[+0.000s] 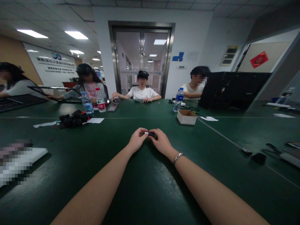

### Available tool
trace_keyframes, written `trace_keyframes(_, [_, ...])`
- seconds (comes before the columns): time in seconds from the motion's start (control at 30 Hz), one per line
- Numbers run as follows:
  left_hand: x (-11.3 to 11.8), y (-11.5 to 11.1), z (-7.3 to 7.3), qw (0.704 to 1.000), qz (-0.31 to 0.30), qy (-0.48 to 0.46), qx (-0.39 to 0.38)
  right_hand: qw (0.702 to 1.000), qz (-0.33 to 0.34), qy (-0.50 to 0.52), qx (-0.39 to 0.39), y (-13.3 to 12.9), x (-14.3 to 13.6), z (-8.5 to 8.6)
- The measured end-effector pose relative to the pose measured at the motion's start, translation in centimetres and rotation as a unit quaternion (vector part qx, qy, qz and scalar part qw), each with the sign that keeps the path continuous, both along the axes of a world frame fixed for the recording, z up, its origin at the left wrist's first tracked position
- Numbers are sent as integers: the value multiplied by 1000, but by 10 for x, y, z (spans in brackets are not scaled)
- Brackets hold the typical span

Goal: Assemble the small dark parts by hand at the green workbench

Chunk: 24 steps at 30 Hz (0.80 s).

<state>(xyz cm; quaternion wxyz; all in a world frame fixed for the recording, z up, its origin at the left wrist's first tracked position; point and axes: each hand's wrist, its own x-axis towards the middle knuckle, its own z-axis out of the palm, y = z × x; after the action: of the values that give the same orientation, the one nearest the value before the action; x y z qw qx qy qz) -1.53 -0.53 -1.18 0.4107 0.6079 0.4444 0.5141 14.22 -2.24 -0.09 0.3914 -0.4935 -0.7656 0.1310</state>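
The left hand (136, 140) and right hand (161, 142) meet over the dark green, smooth table (140, 193), straight ahead of the wearer, with a small black cylindrical object with a silvery end (151, 134) between them. The left grip pinches the silvery end; the right grip is closed around the black part, its fingers hiding some of it. Holding it from opposite ends, roughly level, probably steadies so small a piece and keeps its middle in sight. Whether it touches the tabletop, I cannot tell.

Both forearms stretch inward from the near side, which seems to keep the two grips balanced. The silver metal bracelet (178, 158) sits on the right wrist, behind the fingers and so out of their way. Farther off to the right stands an open, pale cardboard box (187, 118); a tangled black bundle (74, 118) lies to the left, well apart from the hands.
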Motion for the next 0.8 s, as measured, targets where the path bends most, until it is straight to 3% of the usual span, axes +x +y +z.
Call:
trace_keyframes(0.37, [3,0,2,996,3,-62,-61,1000,-6,2,2,0,0,-1])
trace_keyframes(0.8, [-1,-4,7,1000,7,-22,8,999,11,36,14,5,2,-6])
